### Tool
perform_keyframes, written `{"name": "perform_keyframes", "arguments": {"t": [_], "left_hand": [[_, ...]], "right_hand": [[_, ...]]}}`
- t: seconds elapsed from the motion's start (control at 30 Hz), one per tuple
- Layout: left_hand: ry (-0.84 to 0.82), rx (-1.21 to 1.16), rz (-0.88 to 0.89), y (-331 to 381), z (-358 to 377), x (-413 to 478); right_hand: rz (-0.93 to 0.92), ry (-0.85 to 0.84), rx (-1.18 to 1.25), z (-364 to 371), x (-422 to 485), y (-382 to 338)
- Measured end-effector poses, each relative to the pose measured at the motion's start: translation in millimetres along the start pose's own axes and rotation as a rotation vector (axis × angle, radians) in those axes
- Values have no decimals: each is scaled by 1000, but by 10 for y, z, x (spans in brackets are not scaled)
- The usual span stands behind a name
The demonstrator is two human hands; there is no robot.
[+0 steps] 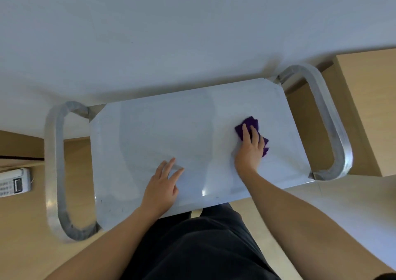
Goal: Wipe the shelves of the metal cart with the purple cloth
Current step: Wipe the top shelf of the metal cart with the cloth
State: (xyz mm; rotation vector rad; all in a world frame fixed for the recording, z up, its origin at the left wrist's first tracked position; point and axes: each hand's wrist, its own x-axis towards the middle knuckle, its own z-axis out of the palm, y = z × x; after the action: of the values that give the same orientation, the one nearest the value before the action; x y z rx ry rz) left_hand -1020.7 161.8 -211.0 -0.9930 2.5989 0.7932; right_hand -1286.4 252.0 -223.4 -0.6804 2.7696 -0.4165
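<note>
The metal cart's top shelf (162, 129) fills the middle of the head view, shiny and flat, seen from above. A folded purple cloth (251, 123) lies on the shelf's right part. My right hand (249, 149) presses flat on the cloth, fingers pointing away from me, covering most of it. My left hand (164, 185) rests on the shelf near its front edge, fingers spread, holding nothing. Lower shelves are hidden under the top one.
Rounded metal handles stand at the cart's left end (54, 168) and right end (330, 117). A white wall (171, 33) runs just behind the cart. A wooden cabinet (372, 108) stands at the right. A white power strip (15, 182) lies on the floor at the left.
</note>
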Motion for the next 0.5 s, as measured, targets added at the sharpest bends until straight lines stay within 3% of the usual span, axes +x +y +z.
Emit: {"name": "perform_keyframes", "arguments": {"t": [0.03,0.1,0.23,0.33,0.4,0.5], "left_hand": [[2,0,14,-62,-8,-31],[4,14,40,-130,-32,-84],[21,28,65,-179,-43,-127],[23,-7,67,-242,-47,-148],[-6,-8,75,-286,-49,-163],[-19,-4,81,-323,-36,-169]], "right_hand": [[61,32,-13,71,-146,-181],[-11,73,7,260,-532,-590],[-567,-213,-33,623,-1217,-996],[-735,-220,-45,474,-934,-881],[-669,-153,-69,338,-606,-716],[-295,-100,-42,147,-106,-415]]}}
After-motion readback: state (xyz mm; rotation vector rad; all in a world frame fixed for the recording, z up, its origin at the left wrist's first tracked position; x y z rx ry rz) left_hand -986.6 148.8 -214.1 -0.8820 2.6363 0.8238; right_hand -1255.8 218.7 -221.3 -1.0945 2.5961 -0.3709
